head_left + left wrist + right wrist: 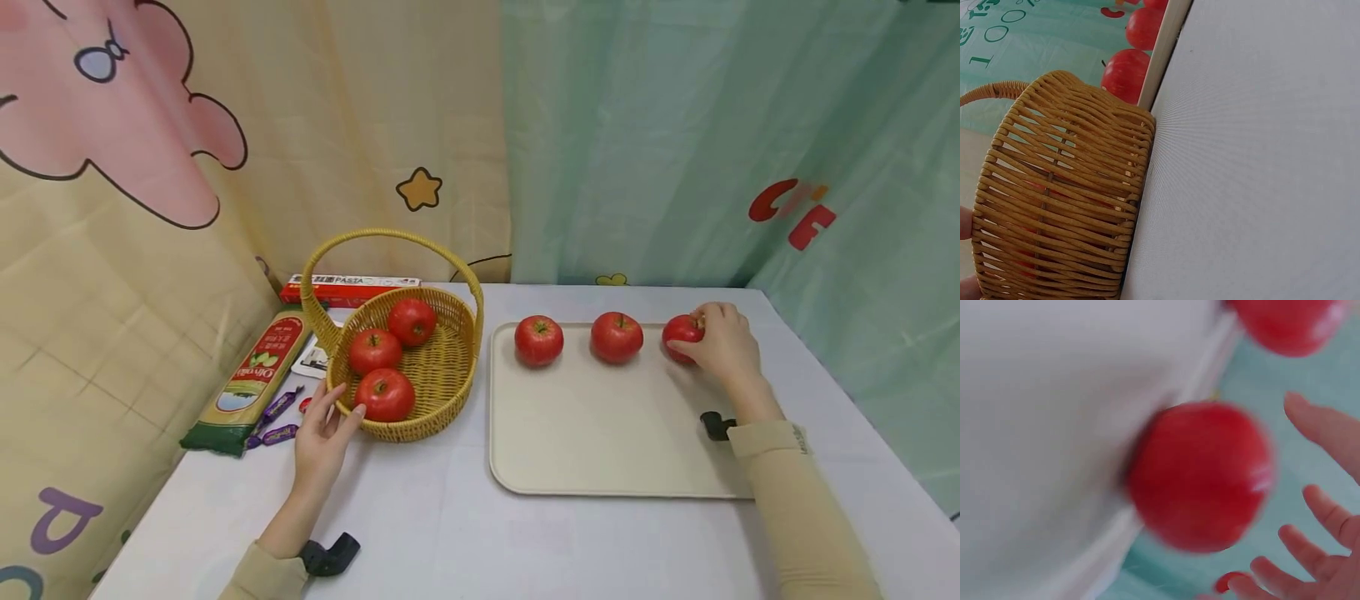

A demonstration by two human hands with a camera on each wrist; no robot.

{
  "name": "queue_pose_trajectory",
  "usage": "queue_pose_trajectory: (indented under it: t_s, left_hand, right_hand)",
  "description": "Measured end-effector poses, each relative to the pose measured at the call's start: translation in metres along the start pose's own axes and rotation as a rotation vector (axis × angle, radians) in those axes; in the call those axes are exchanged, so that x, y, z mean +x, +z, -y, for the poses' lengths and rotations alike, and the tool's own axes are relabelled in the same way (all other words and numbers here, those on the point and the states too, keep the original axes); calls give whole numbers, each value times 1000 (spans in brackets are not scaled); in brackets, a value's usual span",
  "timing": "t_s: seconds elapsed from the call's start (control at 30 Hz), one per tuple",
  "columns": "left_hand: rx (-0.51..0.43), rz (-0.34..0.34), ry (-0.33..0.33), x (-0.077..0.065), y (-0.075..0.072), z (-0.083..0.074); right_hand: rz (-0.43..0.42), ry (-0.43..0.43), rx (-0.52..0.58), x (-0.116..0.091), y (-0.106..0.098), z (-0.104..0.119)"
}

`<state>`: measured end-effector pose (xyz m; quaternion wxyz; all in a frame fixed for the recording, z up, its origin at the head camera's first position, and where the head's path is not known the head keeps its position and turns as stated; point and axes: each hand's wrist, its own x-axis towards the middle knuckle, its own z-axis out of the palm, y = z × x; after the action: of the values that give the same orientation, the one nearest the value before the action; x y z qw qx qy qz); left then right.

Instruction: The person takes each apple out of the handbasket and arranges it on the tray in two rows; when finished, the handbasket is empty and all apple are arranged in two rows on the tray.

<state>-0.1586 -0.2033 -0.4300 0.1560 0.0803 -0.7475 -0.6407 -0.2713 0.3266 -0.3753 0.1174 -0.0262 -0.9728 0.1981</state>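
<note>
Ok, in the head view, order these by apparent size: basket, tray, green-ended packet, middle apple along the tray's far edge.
Largest to smallest:
1. Tray
2. Basket
3. Green-ended packet
4. Middle apple

1. Left hand (321,435), at the near left of the basket (442,367), was bare.
2. Left sleeve (264,577), to the basket's front left, was plain beige cloth, with a bent black device (330,556) at the wrist.
3. Right hand (726,343), well right of the basket, was bare.
4. Right sleeve (813,521), also right of the basket, was matching beige; its cuff (765,442) bore small dark lettering, beside a small black device (717,426).
</note>
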Motion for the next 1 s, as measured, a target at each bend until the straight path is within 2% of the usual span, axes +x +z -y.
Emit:
queue_pose_trajectory:
  t_s: [0.1, 0.23, 0.33, 0.43, 0.5, 0.57, 0.77, 1.0]
  left_hand:
    - [-9, 3, 2, 0, -1, 1]
    - [-12, 15, -7, 0, 0, 2]
    - [-9, 15, -7, -1, 0, 2]
    - [-13, 13, 5, 0, 0, 1]
    - [-17, 6, 14, 0, 0, 1]
    - [-22, 6, 21, 2, 1, 1]
    - [-26, 2, 29, 4, 1, 2]
    - [-4, 7, -2, 2, 1, 2]
  right_hand:
    - [-70, -30, 133, -9, -11, 42]
    - [-78, -182, 454, -21, -10, 103]
    - [-10, -325, 671, -34, -6, 155]
    - [95, -452, 795, -40, 10, 200]
    - [184, -517, 827, -42, 23, 227]
    - [267, -569, 837, -38, 45, 241]
    - [500, -641, 799, -41, 90, 279]
    - [619, -702, 637, -39, 121, 302]
